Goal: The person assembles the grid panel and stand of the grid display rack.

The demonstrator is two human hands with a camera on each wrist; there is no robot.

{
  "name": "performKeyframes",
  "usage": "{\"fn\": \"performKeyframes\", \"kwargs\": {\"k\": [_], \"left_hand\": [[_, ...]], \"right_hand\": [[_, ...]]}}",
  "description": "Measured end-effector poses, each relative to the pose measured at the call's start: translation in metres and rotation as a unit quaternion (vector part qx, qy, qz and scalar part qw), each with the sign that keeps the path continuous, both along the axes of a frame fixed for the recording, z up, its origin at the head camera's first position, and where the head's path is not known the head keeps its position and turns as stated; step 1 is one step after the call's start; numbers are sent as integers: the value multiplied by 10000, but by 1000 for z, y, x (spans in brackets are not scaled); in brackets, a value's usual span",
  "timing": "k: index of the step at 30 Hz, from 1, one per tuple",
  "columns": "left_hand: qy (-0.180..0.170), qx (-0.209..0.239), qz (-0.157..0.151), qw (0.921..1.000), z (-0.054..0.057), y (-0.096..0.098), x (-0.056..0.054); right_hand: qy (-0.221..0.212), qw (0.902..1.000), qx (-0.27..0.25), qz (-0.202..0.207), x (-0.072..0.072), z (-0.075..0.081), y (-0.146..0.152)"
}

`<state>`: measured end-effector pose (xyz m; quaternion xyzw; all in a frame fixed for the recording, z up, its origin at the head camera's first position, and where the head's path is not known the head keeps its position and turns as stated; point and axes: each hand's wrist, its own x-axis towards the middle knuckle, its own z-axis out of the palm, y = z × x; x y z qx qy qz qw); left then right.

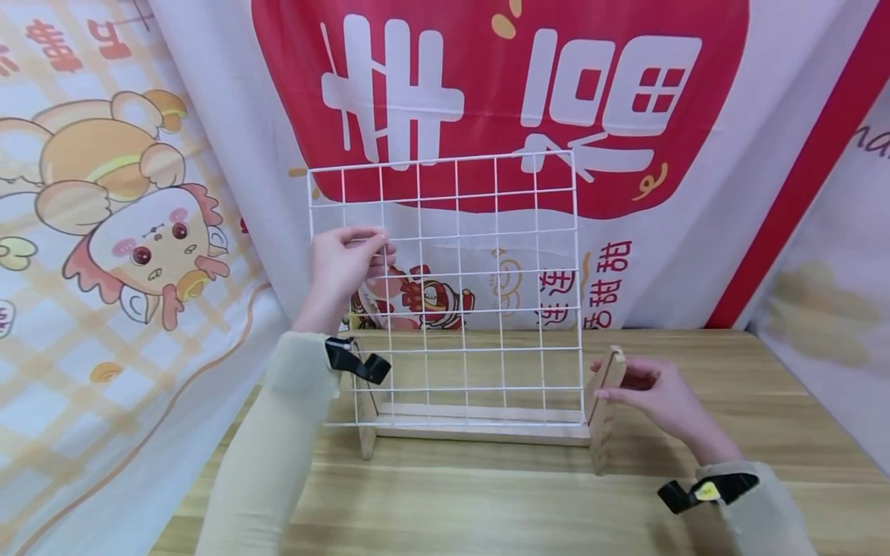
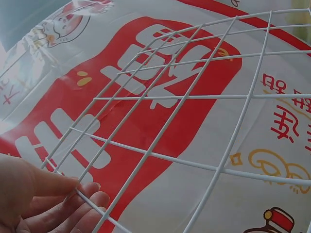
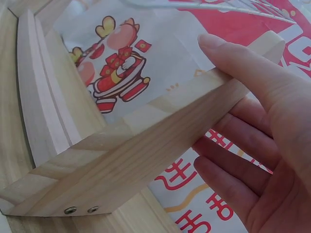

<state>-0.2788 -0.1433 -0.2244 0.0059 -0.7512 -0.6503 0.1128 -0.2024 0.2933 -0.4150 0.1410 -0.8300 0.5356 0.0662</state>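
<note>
A white wire grid panel (image 1: 576, 232) stands nearly upright at a wooden stand (image 1: 480, 434). My left hand (image 1: 348, 262) pinches a wire near the panel's left side; in the left wrist view the thumb and fingers of this hand (image 2: 39, 199) meet around the wire. My right hand (image 1: 664, 394) grips the top of the stand's right side piece (image 1: 602, 432). In the right wrist view the thumb of this hand (image 3: 277, 116) lies over the top of the side piece (image 3: 141, 141), fingers on its outer side. The panel's bottom wire overlaps the stand's crossbar in the head view.
The stand rests on a wood-grain table (image 1: 487, 502). Behind it hangs a white cloth (image 1: 667, 293) with a large red printed patch. A checked cartoon cloth (image 1: 229, 371) covers the left side. Two metal screw heads (image 3: 71, 210) show low on the side piece.
</note>
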Motion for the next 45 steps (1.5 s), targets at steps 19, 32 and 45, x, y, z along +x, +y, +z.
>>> {"fn": "performKeyframes", "kwargs": {"k": [19,32,45], "left_hand": [[-36,-267,-113,9996,46,38,-29],[238,-11,-141,9996,72,49,-28],[834,340,-154,9958,82,48,-17]], "right_hand": [[-61,9996,-250,99,2,-1,0],[-104,9997,-186,-139,3,-1,-2],[-173,9997,-96,-122,2,-2,-1]]}}
